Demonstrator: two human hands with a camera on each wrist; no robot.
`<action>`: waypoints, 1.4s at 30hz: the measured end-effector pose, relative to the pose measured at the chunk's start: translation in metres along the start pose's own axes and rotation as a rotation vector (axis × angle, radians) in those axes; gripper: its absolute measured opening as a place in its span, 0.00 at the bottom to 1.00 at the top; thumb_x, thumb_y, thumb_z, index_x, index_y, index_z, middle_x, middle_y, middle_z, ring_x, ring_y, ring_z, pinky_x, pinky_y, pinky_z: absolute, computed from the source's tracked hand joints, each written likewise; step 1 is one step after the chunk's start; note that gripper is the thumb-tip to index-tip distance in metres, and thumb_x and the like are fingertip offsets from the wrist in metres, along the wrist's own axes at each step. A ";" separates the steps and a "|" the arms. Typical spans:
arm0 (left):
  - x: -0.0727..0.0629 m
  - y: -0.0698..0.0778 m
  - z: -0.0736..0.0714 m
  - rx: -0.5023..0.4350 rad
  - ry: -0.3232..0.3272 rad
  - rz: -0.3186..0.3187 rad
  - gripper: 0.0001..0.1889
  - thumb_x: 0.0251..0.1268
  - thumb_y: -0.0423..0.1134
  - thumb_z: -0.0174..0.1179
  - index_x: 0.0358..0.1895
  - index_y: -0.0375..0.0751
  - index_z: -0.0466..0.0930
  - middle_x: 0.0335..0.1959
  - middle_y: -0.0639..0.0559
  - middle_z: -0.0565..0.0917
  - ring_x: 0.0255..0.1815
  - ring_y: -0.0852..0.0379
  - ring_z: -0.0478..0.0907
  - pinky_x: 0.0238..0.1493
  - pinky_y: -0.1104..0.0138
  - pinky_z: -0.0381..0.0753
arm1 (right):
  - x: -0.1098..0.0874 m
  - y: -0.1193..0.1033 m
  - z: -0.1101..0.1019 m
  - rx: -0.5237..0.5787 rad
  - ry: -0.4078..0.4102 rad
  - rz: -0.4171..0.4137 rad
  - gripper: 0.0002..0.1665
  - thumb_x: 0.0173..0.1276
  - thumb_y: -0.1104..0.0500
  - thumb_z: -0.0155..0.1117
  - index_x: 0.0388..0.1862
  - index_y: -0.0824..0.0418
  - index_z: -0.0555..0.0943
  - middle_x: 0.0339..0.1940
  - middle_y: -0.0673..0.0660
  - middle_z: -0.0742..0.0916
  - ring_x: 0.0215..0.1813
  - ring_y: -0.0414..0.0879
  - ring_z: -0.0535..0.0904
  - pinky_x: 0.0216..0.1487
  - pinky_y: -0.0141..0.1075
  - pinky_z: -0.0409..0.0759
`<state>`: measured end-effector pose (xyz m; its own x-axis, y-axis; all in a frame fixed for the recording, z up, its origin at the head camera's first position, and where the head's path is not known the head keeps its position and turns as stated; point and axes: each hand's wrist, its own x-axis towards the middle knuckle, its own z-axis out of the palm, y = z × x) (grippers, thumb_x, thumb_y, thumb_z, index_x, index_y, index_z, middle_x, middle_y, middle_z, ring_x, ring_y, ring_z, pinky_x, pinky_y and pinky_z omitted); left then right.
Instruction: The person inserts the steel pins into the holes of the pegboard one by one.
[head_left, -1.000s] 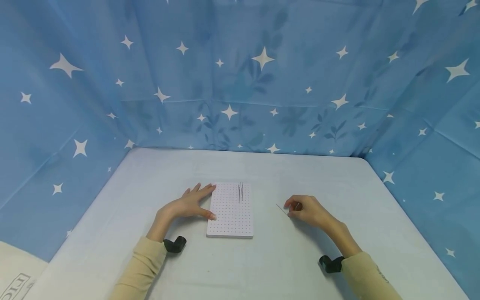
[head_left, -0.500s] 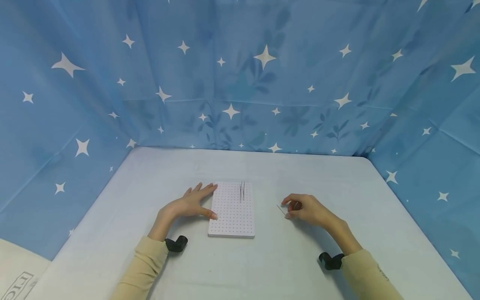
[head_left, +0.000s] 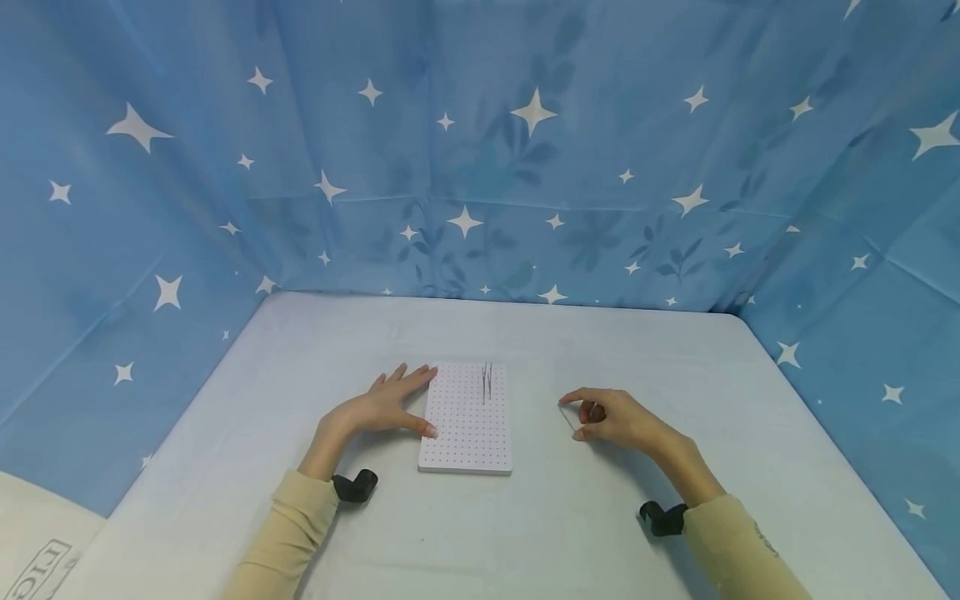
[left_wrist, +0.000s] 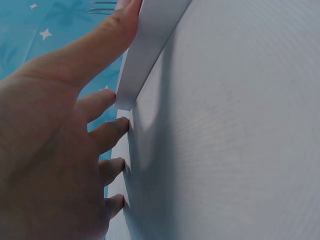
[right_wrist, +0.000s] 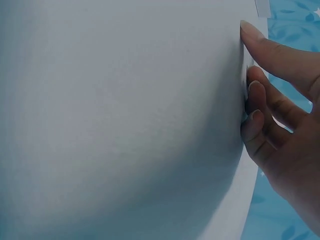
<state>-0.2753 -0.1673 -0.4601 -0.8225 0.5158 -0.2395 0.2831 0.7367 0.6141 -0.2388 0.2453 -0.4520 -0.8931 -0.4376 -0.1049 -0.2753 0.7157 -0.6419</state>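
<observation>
A white board [head_left: 461,450] with rows of small holes lies mid-table. Thin metal pins [head_left: 486,383] stand up from its far right part; they show also as thin prongs [left_wrist: 101,9] in the left wrist view. My left hand [head_left: 381,408] is spread along the board's left side, its thumb on the near part and a fingertip at the far left corner. To the right of the board, my right hand [head_left: 611,417] has thumb and index finger apart, at the two ends of a thin pin [head_left: 567,416]. Its other fingers are bent. A firm grip on the pin is not visible.
The board rests on a white table [head_left: 450,533] with rounded far corners. Blue curtains [head_left: 480,150] with white stars hang behind and at the sides. Each wrist bears a small black camera [head_left: 356,486]. Printed lettering [head_left: 41,571] shows at the lower left.
My right thumb and index finger have moved farther apart, the index fingertip now at the pin's far end. The left hand keeps its place on the board. The head view has shifted slightly.
</observation>
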 end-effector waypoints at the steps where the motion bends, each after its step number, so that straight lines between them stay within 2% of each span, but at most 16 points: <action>1: 0.000 0.000 0.000 0.001 0.000 0.000 0.58 0.53 0.60 0.76 0.84 0.48 0.51 0.86 0.44 0.49 0.86 0.33 0.34 0.83 0.38 0.32 | 0.000 -0.001 0.000 0.002 -0.004 0.000 0.27 0.63 0.62 0.77 0.61 0.59 0.82 0.34 0.52 0.81 0.32 0.43 0.73 0.33 0.31 0.71; 11: -0.001 0.003 0.000 0.007 0.005 -0.010 0.58 0.53 0.59 0.76 0.84 0.49 0.52 0.86 0.45 0.50 0.86 0.34 0.34 0.82 0.38 0.31 | 0.002 0.000 0.000 -0.005 -0.014 0.003 0.27 0.64 0.62 0.76 0.61 0.60 0.82 0.34 0.51 0.81 0.33 0.43 0.73 0.33 0.30 0.71; 21: -0.001 0.001 -0.001 -0.003 0.015 -0.013 0.58 0.53 0.58 0.76 0.84 0.49 0.52 0.86 0.45 0.50 0.86 0.34 0.35 0.82 0.38 0.31 | 0.003 0.001 0.001 -0.002 0.002 0.004 0.24 0.62 0.62 0.77 0.57 0.60 0.82 0.33 0.51 0.81 0.33 0.43 0.73 0.32 0.30 0.73; 31: -0.002 0.001 0.000 -0.008 0.010 0.008 0.58 0.53 0.57 0.77 0.84 0.46 0.52 0.85 0.43 0.50 0.85 0.33 0.35 0.82 0.37 0.31 | 0.004 -0.001 0.007 0.009 0.099 0.007 0.18 0.63 0.66 0.75 0.51 0.62 0.82 0.32 0.49 0.85 0.32 0.40 0.77 0.34 0.30 0.76; 42: -0.002 0.000 -0.001 -0.001 0.011 0.002 0.58 0.53 0.57 0.76 0.84 0.47 0.52 0.85 0.44 0.50 0.85 0.33 0.35 0.82 0.38 0.31 | 0.009 -0.008 0.012 0.064 0.142 -0.010 0.14 0.67 0.69 0.69 0.51 0.64 0.80 0.30 0.52 0.87 0.32 0.41 0.81 0.35 0.30 0.81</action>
<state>-0.2741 -0.1685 -0.4591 -0.8270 0.5128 -0.2303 0.2845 0.7352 0.6152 -0.2405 0.2290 -0.4564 -0.9330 -0.3598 0.0068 -0.2647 0.6736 -0.6900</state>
